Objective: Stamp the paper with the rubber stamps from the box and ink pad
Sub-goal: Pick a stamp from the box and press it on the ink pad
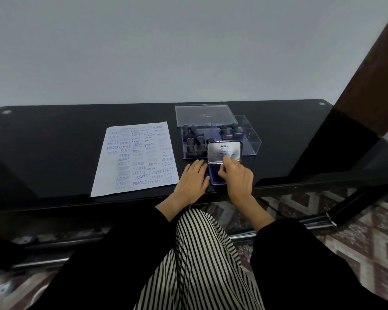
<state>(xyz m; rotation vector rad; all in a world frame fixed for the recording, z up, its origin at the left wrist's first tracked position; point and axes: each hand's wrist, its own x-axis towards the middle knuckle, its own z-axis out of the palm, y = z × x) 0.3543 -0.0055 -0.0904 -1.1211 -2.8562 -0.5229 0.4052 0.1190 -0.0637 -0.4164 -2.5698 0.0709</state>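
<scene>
Resting flat on the counter (54, 142), your left hand (194, 177) has its fingers (197, 165) straight and together, holding nothing, just left of the ink pad (213, 179). Your right hand (235, 177) hangs over the pad's blue base, fingers bent, with the forefinger tip up against the inner face of the lid (224, 148). I can't tell whether it grips that lid or only touches it. The lid stands upright, its silver face with the printed label turned toward you. Right behind it sits the clear box (253, 139), split into compartments. Dark-handled stamps (194, 144) stand in the left part, two more in the right. The box's clear cover (204, 115) leans at the back edge. Left of your hands, near but not touching, lies the paper (134, 157), crowded with blue prints: FRAGILE, SAMPLE, AIR MAIL, AMENDED, some of them upside down. Black sleeves and striped fabric fill the foreground below the counter edge.
</scene>
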